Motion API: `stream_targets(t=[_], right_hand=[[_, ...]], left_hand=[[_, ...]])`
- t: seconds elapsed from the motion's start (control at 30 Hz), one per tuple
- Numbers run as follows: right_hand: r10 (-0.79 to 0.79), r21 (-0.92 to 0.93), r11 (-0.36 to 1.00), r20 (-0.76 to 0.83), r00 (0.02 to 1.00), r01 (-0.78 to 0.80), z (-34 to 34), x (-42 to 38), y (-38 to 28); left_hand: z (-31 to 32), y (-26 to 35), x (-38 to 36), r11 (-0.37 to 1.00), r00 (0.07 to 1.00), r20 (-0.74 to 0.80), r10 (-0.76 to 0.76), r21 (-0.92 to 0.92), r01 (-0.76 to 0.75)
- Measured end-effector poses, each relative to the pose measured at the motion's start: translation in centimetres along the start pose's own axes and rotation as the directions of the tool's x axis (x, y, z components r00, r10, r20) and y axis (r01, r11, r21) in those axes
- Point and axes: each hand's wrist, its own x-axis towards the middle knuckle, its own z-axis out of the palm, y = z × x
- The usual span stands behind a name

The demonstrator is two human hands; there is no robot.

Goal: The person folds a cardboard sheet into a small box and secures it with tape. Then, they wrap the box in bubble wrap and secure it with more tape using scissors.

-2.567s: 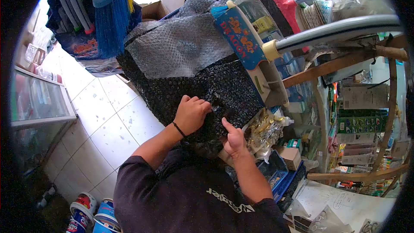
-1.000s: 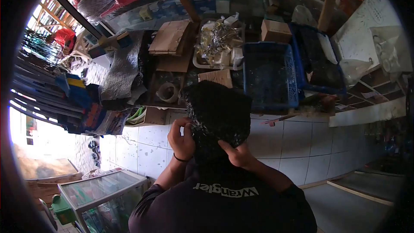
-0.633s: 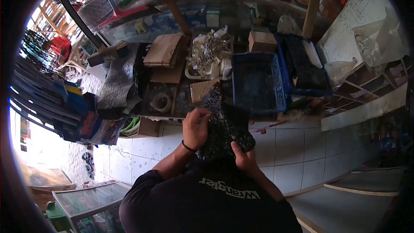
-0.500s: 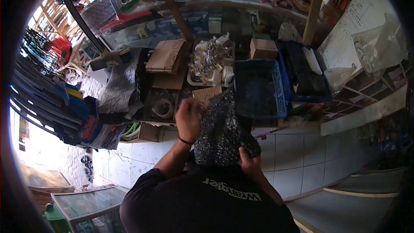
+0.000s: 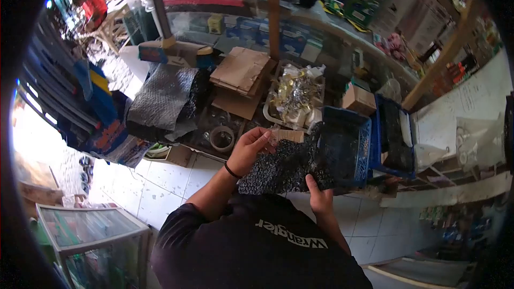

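A sheet of black bubble wrap lies bunched in front of my chest. My right hand grips its right side, the thumb on top and the other fingers hidden beneath. Above its left part is my left hand, thumb and fingers pinched together. Something small and clear may be at those fingertips, but I cannot make it out. Just beyond the fingers lies a piece of brown cardboard. A roll of tape rests on the counter left of my left hand.
A white tray of small gold and clear packets stands behind the wrap. Blue baskets are to the right, near a small carton. Stacked cardboard and grey bubble wrap lie left. A glass case stands lower left.
The view has turned, shifting the counter items right and down. My left fingers have come together in a pinch over the wrap. The wrap is lowered and flatter; my right hand still grips it.
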Motion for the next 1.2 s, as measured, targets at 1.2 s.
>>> stream_targets(t=[1.2], right_hand=[[0.351,-0.433,0.873,0.241,0.905,-0.224,1.5,0.6,9.0]], left_hand=[[6.7,-5.8,6.0,0.877,0.784,0.531,-0.323,0.480,0.036]])
